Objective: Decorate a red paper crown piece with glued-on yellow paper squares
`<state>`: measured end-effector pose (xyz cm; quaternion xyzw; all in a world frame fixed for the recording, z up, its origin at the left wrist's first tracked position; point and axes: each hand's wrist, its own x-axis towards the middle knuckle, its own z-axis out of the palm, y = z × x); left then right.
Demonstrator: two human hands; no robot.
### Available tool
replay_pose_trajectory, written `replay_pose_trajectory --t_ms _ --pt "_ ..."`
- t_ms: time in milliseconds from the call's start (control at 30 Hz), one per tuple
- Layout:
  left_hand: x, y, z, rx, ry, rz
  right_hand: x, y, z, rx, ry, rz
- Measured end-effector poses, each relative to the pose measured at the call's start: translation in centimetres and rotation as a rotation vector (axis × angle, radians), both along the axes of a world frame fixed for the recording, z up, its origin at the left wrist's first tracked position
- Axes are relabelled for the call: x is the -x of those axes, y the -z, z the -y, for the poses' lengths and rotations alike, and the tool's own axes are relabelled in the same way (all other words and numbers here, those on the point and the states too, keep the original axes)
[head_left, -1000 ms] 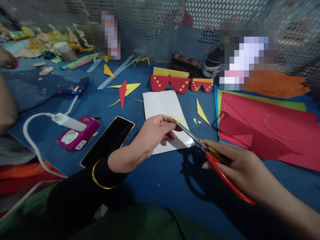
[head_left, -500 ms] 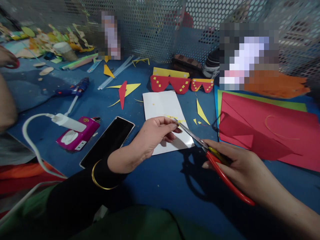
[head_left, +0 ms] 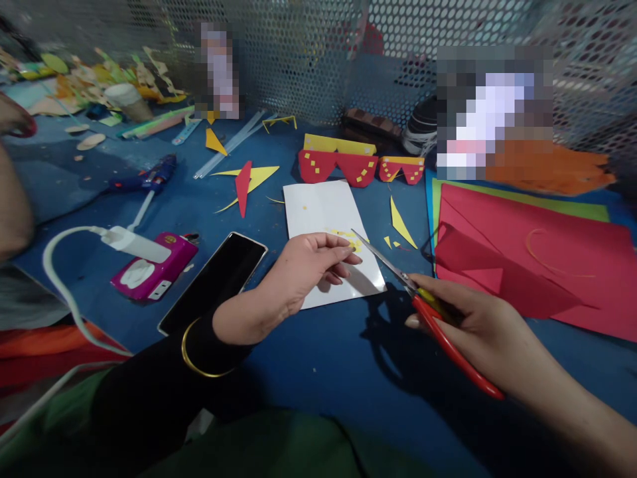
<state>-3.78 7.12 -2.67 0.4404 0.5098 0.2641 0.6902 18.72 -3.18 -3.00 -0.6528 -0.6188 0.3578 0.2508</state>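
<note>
Scissors [head_left: 425,311] are gripped by the right hand [head_left: 472,322]; whether yellow scraps [head_left: 355,245] are pinched by the left hand [head_left: 311,262] is unclear.

The left hand [head_left: 308,265] covers part of the sheet [head_left: 321,207], the yellow bits [head_left: 355,244] by its fingertips [head_left: 344,253] are too small to make out, the right hand [head_left: 470,318] hides some of the scissors [head_left: 445,338], the left edge crops a co-worker's arm [head_left: 12,192], and pixelation masks two patches near the mesh [head_left: 308,70].
</note>
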Motion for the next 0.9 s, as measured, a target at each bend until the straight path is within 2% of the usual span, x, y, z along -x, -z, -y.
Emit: replay_pose_trajectory --t_ms 267,900 --pt "-0.28 -0.51 0.11 -0.019 -0.041 -0.006 0.39 -0.07 0.20 0.078 0.018 -0.195" --pt "-0.29 -0.60 0.13 -0.013 -0.028 -0.022 -0.18 0.14 0.48 0.057 -0.118 -0.039"
